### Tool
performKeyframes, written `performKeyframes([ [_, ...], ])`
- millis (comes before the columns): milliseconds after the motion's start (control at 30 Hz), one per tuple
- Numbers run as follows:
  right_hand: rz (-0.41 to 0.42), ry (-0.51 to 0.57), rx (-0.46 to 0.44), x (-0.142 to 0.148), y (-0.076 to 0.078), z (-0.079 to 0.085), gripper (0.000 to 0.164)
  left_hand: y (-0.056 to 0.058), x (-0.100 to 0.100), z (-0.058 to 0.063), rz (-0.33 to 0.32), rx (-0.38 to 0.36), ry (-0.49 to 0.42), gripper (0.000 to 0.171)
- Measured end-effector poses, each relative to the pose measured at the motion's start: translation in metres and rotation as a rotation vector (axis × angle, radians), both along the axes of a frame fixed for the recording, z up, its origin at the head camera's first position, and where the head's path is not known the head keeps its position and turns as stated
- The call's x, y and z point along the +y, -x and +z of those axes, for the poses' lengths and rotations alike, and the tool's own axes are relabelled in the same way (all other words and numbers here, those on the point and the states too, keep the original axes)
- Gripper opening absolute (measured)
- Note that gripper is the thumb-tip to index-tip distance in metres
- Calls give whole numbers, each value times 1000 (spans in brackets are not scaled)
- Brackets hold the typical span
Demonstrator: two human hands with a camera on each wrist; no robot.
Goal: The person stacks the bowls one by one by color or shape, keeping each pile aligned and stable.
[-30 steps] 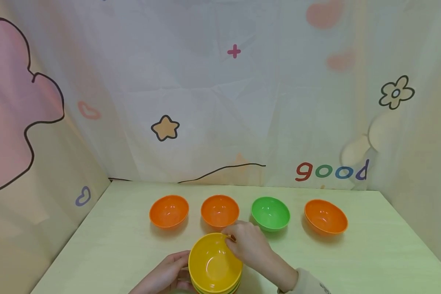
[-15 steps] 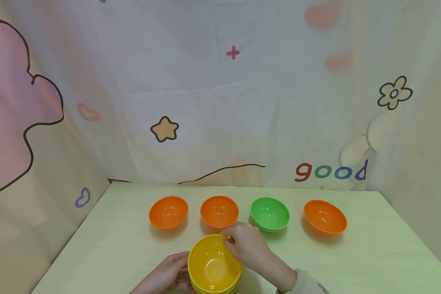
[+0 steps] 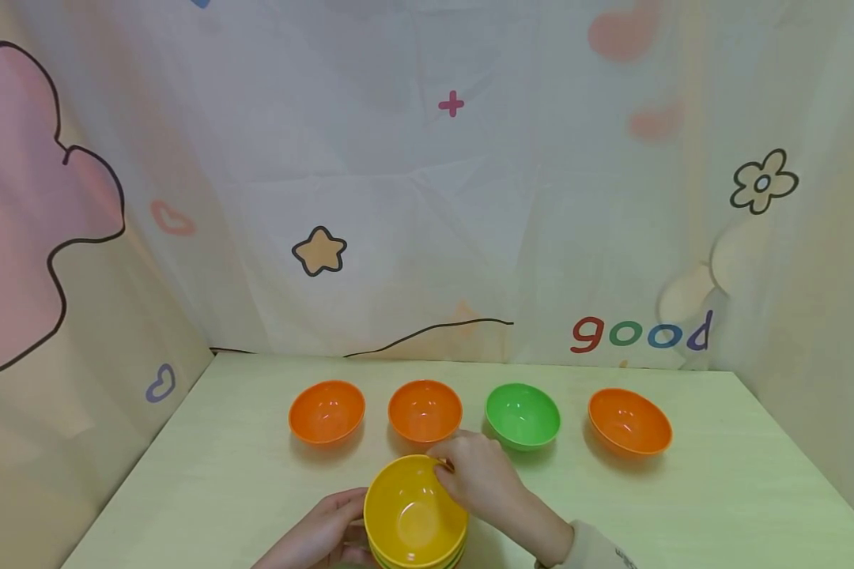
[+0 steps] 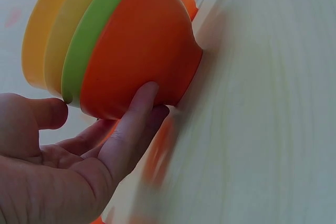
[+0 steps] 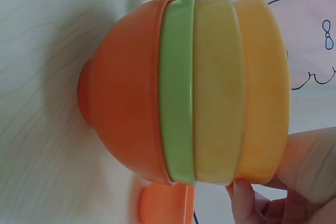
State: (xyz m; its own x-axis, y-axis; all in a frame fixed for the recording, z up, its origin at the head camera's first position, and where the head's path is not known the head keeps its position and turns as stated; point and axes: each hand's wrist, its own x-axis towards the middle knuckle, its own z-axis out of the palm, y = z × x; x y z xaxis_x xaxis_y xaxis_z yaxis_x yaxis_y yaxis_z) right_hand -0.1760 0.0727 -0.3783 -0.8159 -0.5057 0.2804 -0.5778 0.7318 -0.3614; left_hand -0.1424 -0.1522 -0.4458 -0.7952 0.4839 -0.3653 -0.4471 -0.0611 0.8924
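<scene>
Nearer us and left of the lone green bowl (image 3: 523,415), gapped from the orange bowls (image 3: 629,423) flanking it, our left hand (image 3: 325,525) cups the bowl stack (image 5: 176,98), our right hand (image 3: 480,474) pinching its rim, pale table (image 3: 690,506) around and printed curtain (image 3: 398,197) behind.

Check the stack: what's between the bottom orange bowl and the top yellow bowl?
The green bowl, then a second yellow bowl; the right wrist view shows both layers.
</scene>
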Motion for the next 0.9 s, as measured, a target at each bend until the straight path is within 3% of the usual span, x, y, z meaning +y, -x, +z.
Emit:
performKeyframes([
  [467, 6, -12, 29, 0, -1, 0, 10, 1, 2, -1, 1, 25, 15, 45],
  [900, -13, 15, -14, 4, -2, -4, 13, 0, 2, 2, 5, -22, 26, 45],
])
